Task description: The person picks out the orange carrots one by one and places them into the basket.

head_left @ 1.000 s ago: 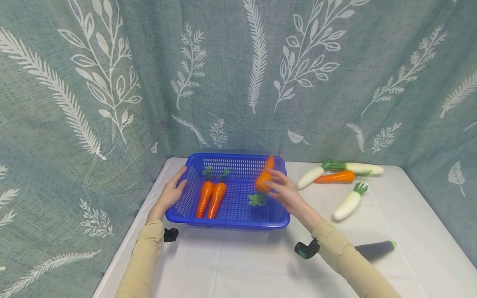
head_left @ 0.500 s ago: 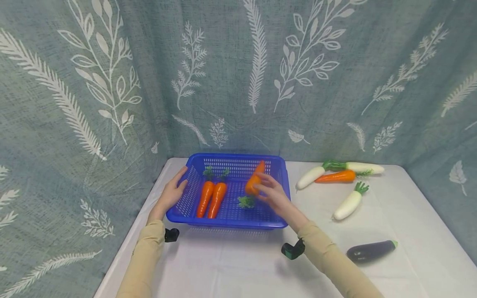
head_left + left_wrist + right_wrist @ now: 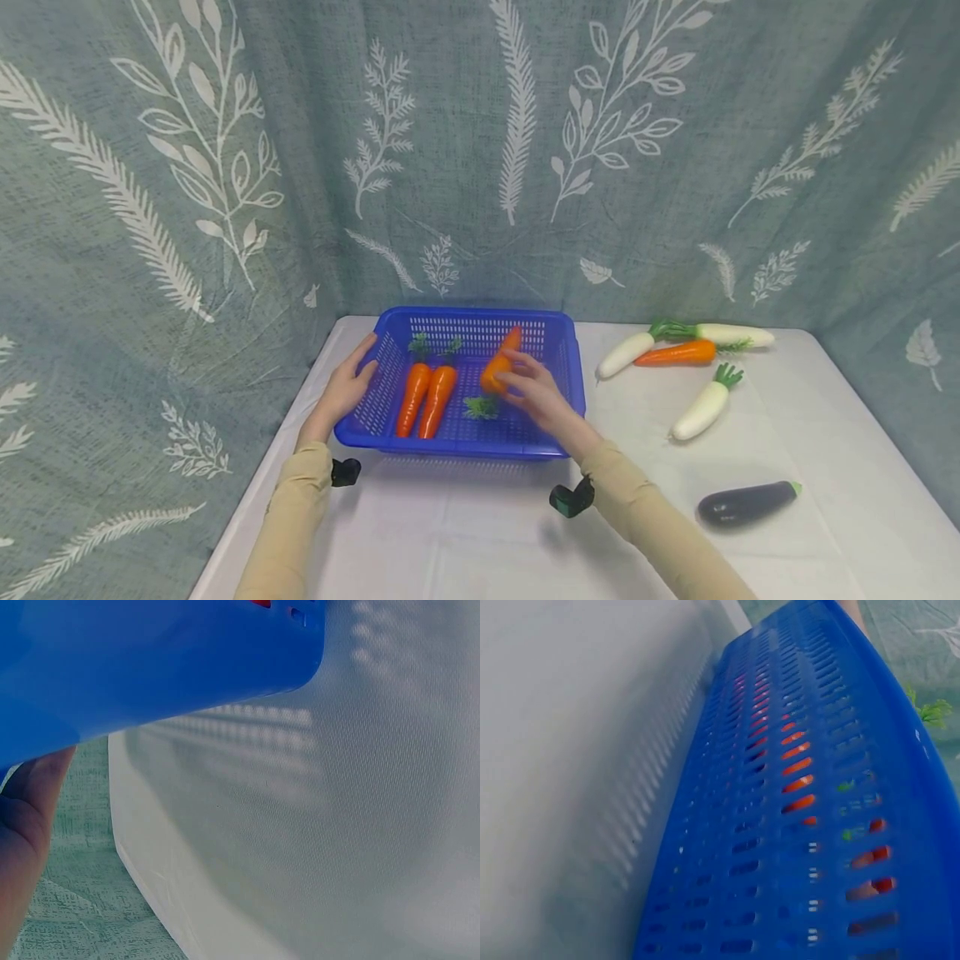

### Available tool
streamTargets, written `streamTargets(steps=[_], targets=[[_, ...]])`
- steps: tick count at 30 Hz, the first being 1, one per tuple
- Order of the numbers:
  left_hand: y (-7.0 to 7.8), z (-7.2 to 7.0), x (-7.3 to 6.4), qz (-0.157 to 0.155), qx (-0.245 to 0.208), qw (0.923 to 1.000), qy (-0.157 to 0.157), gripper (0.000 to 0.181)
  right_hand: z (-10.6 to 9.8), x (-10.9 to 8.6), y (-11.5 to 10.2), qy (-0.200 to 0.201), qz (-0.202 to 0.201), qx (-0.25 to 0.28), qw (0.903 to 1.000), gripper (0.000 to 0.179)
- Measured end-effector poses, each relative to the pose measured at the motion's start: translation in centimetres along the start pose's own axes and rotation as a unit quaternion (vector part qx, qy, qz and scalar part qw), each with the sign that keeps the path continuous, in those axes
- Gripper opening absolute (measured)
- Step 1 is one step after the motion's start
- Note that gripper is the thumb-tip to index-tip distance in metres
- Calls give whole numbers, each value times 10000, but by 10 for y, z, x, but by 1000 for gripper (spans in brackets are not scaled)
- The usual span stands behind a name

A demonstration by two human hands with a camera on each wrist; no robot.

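Observation:
A blue plastic basket point(image 3: 457, 452) with slotted walls stands on the white table. Inside its left half lie two carrots point(image 3: 414, 396) side by side, tips toward the front. My left hand point(image 3: 345, 390) holds the basket's left rim; in the left wrist view part of that hand point(image 3: 26, 825) shows below the blue wall. Over the right half, my right hand point(image 3: 536, 392) pinches a third carrot point(image 3: 498, 367) near its thick end. That carrot leans with its tip up toward the back, its green top hanging down. From the right wrist, the slotted front wall point(image 3: 780, 787) hides most of the contents.
To the right lie white radishes point(image 3: 705, 413) with green tops and another carrot point(image 3: 678, 353). An eggplant point(image 3: 746, 504) rests nearer the front right. A patterned curtain point(image 3: 465, 167) borders the table at the back and sides.
My right hand has moved left across the basket with the carrot, lowering it slightly. The left hand stays at the rim, and the two carrots inside have not moved.

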State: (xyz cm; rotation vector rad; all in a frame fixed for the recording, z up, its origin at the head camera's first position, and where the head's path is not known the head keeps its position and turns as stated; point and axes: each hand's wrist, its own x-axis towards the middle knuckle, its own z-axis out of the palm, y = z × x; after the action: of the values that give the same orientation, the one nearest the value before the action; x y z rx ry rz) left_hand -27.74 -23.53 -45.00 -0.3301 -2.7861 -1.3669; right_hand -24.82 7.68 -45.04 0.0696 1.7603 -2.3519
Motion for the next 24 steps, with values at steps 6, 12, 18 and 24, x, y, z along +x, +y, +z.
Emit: streamTargets(steps=[6, 12, 18, 24], targets=[[1, 0, 0, 6, -12, 10000, -18, 51, 11, 4, 5, 49, 111, -190, 9997, 42], [-1, 0, 1, 19, -46, 10000, -6, 50, 21, 8, 10, -3, 210, -281, 9994, 42], [0, 1, 1, 3, -75, 10000, -18, 50, 29, 13, 15, -105, 233, -520, 9983, 43], [1, 0, 0, 7, -96, 10000, -26, 51, 36, 15, 19, -235, 233, -955, 9949, 44]])
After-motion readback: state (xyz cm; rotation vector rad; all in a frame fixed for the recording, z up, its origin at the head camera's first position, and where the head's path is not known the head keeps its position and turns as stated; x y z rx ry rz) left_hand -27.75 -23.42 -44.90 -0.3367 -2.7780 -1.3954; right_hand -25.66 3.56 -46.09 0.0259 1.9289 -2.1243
